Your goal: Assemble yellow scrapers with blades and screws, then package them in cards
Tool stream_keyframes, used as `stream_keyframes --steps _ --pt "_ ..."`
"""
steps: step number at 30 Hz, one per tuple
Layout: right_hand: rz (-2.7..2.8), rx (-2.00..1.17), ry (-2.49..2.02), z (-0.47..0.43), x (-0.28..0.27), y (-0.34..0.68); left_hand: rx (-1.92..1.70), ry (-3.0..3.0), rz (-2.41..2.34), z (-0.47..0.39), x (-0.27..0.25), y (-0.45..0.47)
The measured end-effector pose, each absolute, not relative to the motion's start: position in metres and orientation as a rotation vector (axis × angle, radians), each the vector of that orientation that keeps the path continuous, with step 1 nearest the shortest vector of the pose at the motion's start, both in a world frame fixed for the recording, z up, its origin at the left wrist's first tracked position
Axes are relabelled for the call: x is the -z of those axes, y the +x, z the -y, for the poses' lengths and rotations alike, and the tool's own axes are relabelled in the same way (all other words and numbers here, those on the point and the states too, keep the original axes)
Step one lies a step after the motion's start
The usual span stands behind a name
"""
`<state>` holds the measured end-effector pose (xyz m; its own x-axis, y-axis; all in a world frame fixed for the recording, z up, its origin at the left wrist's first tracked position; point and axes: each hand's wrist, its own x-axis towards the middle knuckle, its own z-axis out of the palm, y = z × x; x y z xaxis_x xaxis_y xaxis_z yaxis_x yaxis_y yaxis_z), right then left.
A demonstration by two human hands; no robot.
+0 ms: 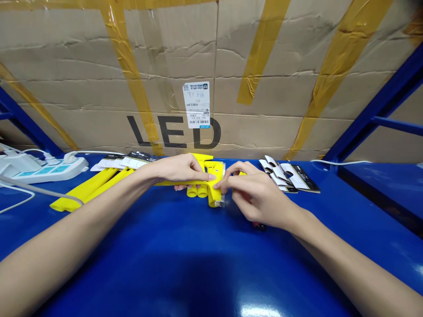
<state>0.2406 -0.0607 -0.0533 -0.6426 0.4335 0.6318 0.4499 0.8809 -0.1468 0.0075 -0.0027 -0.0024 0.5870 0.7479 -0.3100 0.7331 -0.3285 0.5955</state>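
Note:
My left hand (180,169) is closed round the long flat handle of a yellow T-shaped plastic tool (216,171), its thumb lying along the top. The tool's wider head points right, with clear plastic film (222,202) along its outer edge. At that edge my right hand (261,193) pinches with thumb and forefinger, seemingly on the film; the exact contact is small. Behind and below the held tool lie more yellow pieces (192,192) with round open ends, partly covered by my left hand. A small red and black object (259,226) shows beneath my right hand, mostly hidden.
Long yellow pieces (84,189) with black and white cards (137,159) lie left. More folded cards (299,177) rest at right. A white power strip (54,169) with cables sits far left on the blue table (148,264). A large taped carton (185,53) stands behind.

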Motion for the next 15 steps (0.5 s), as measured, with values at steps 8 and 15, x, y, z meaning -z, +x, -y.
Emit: stream_keyframes --steps 8,15 --pt "2.344 0.008 -0.637 0.0592 0.0543 0.2403 -0.031 2.132 -1.137 -0.0009 0.0042 0.0039" --pt "2.445 0.151 -0.607 0.0613 0.0507 0.2395 -0.030 2.129 -1.174 -0.0025 0.0080 0.0037"
